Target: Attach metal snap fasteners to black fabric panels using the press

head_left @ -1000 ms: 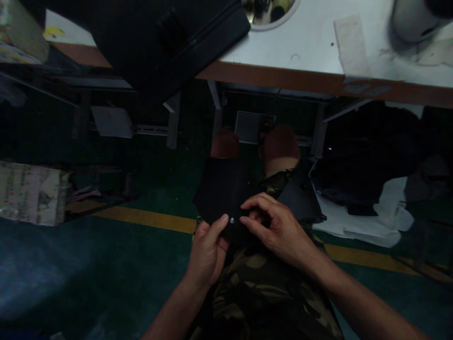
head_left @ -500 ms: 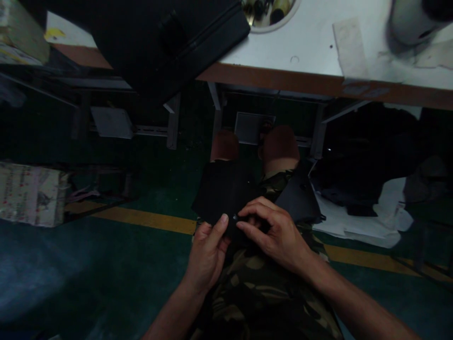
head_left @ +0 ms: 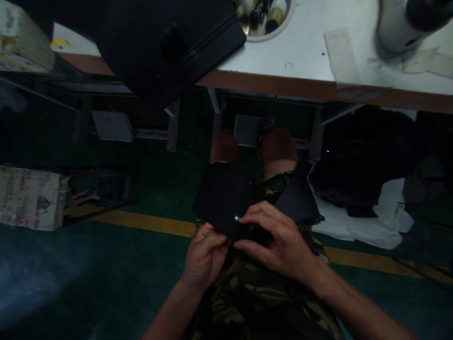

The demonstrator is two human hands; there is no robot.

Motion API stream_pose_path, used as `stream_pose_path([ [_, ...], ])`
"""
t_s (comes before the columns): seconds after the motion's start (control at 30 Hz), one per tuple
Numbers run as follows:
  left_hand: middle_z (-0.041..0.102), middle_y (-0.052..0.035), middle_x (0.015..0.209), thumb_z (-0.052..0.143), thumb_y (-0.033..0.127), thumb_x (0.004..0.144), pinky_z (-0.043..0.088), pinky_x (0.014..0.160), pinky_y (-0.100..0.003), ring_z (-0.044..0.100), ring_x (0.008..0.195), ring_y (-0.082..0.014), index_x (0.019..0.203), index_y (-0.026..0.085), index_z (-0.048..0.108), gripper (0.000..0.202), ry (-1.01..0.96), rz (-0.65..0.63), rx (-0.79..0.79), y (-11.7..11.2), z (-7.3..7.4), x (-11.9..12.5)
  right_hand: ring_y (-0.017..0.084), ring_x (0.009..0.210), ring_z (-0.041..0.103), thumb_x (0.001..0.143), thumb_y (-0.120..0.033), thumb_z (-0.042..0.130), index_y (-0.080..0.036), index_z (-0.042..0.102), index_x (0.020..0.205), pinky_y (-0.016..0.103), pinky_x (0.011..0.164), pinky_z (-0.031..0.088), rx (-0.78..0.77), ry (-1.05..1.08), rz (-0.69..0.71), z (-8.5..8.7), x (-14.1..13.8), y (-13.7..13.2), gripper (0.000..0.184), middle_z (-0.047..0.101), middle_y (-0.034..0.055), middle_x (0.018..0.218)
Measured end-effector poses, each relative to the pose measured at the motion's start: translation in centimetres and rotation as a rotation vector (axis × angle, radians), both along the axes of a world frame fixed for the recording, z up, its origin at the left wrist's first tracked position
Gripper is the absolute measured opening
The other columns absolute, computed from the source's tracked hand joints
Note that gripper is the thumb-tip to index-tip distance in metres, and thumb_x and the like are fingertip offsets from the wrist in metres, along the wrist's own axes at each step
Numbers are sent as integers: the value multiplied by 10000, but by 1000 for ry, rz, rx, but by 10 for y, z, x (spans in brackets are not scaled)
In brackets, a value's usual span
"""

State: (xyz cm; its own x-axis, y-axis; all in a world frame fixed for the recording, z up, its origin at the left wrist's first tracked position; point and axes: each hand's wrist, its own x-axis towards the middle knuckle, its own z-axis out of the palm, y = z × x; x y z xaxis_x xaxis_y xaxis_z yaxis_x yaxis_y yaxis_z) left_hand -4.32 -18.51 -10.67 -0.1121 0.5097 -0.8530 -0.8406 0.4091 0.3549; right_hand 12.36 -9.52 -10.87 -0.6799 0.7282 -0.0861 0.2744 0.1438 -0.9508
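Note:
A flat black piece of material lies over my lap, above camouflage trousers. My left hand grips its near edge with fingers curled under. My right hand is closed on the same edge, thumb and forefinger pinching beside a small shiny stud on the piece. A second dark piece rests on my right thigh, partly behind the right hand.
A white worktable with a brown edge stands ahead, bearing a black bag, a round tray of bottles and a machine base. Dark and white scraps lie at right; a printed box at left on the green floor.
My left thumb has curled down off the piece's face onto its edge. My right hand slid slightly lower and left, closing over the edge beside the stud. The view tilted up a little.

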Motion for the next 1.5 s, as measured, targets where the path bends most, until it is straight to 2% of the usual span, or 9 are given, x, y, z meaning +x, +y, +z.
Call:
stream_pose_path([
  [0.17,793,-55,1003,874,237,687,563,905,-332,734,960,-216,972,197,759,310,83,-32,-4,2,-5,8,245,1010,681,842,-426,829,-185,608,1271,376,817,609,150,-91,119,3,4,-2,539,662,130,1168],
  [0.53,792,-68,952,939,341,632,570,872,-343,744,954,-245,991,169,712,458,165,-33,-25,-4,-14,11,187,819,708,920,-220,746,-182,705,1026,334,726,572,412,-87,67,-1,0,-16,120,751,59,923],
  [0.67,789,-79,1033,917,359,666,545,936,-347,727,1005,-241,1002,163,711,440,242,-70,-23,-13,-25,13,179,789,716,878,-169,782,-160,707,982,319,687,554,472,1,14,-2,0,-15,128,757,54,871],
  [0.8,785,-63,959,863,369,729,544,920,-351,720,1021,-255,1030,169,699,397,341,-109,-32,-21,-33,17,167,752,712,859,-149,798,-152,705,950,306,660,538,494,39,-13,-1,-2,-13,131,752,45,822],
  [1.03,775,-65,897,815,396,770,535,939,-355,708,1008,-264,976,154,715,334,582,-252,-68,-18,-26,16,157,728,708,872,-162,787,-170,702,950,294,649,527,513,29,-13,2,-3,-13,115,751,35,801],
  [1.17,776,-48,900,848,399,738,535,954,-357,710,1046,-259,1001,171,705,377,419,-148,-49,-18,-25,16,162,712,699,860,-167,799,-160,695,930,301,652,521,511,19,-6,2,-4,-14,125,744,39,788],
  [1.33,779,-1,879,952,361,583,554,749,-254,723,793,-164,964,201,703,483,218,21,-41,-12,-21,13,161,692,681,866,-171,790,-155,687,905,299,638,510,520,20,3,3,-5,-15,112,734,42,778],
  [1.43,781,-2,860,963,346,554,555,716,-239,718,752,-152,946,198,709,490,207,32,-65,-8,-19,12,169,710,687,876,-178,778,-161,694,941,302,644,519,521,-5,6,4,-4,-16,108,736,44,794],
  [1.5,793,-23,909,955,355,557,574,757,-270,731,787,-173,968,195,718,501,226,13,-56,-9,-21,14,202,825,723,890,-206,765,-153,703,1047,326,707,553,521,-55,11,3,-3,-17,176,769,85,917],
])
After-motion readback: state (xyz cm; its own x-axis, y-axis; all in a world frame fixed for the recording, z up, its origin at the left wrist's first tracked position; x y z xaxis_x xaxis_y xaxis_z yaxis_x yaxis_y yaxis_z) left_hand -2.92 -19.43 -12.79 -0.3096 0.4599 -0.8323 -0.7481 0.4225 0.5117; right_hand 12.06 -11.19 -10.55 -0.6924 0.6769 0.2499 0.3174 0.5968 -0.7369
